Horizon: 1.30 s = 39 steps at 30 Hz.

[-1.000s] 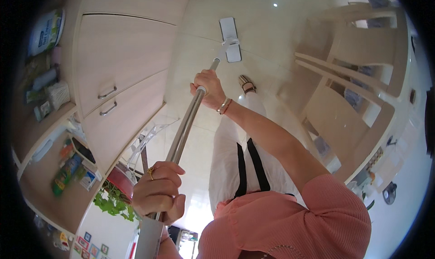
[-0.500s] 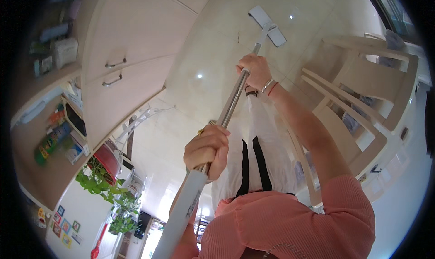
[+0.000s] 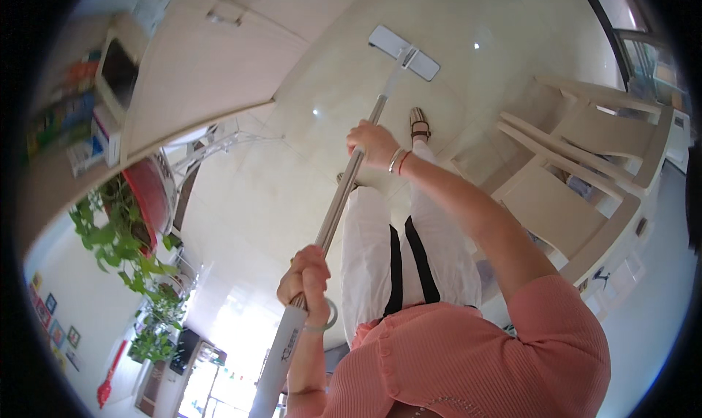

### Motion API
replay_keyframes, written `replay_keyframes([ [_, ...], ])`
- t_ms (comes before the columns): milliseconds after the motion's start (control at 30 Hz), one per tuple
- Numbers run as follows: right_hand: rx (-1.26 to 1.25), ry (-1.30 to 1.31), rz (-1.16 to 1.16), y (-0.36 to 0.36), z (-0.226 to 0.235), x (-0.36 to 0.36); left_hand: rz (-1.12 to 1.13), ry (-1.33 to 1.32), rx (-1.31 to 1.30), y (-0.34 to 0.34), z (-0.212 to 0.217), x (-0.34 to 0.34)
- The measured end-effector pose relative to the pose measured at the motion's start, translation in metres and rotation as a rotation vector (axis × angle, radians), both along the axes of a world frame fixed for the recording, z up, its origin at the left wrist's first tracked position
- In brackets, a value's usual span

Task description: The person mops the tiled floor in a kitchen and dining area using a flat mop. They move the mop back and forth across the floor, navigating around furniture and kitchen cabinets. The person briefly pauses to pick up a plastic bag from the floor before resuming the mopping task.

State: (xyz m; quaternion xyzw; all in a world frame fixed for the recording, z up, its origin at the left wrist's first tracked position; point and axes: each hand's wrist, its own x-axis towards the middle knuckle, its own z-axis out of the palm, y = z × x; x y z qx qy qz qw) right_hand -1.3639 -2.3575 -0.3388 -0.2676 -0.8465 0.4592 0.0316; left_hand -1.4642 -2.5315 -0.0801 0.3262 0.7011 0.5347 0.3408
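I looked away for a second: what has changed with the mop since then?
The flat mop head has slid farther out over the tiled floor, toward the cabinets. Both hands keep their grip on the handle: right hand lower, left hand higher.

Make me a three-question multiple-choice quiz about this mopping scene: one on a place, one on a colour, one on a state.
1. Where is the flat mop head?
A. on the tiled floor
B. on a chair
C. in the air

2. What colour is the person's top?
A. blue
B. salmon pink
C. black

3. How is the mop handle held?
A. left hand only
B. right hand only
C. both hands

Answers: 1 A, its pad lies flat on the tiles. 2 B, sleeve and chest show pink. 3 C, each hand wraps the pole.
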Motion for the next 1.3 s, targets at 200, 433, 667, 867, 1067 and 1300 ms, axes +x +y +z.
replay_keyframes([
  [200, -0.092, -0.040, 0.173, -0.178, 0.022, -0.067, 0.221, 0.046, -0.145, -0.174, 0.038, -0.046],
  [433, -0.308, -0.043, 0.401, -0.318, 0.056, -0.113, 0.292, 0.044, -0.021, -0.283, 0.082, -0.074],
  [667, -0.154, -0.019, 0.547, -0.267, 0.049, -0.093, 0.381, 0.029, 0.143, -0.264, 0.049, -0.052],
  [867, -0.029, -0.074, 0.336, -0.130, -0.005, -0.040, 0.291, -0.042, 0.072, -0.161, -0.019, -0.019],
  [1067, 0.138, 0.044, 0.087, 0.065, -0.049, -0.002, -0.018, -0.017, 0.279, 0.015, -0.089, -0.009],
  [1300, 0.240, -0.080, 0.081, 0.164, -0.065, -0.025, 0.050, -0.149, 0.265, 0.101, -0.117, -0.030],
])
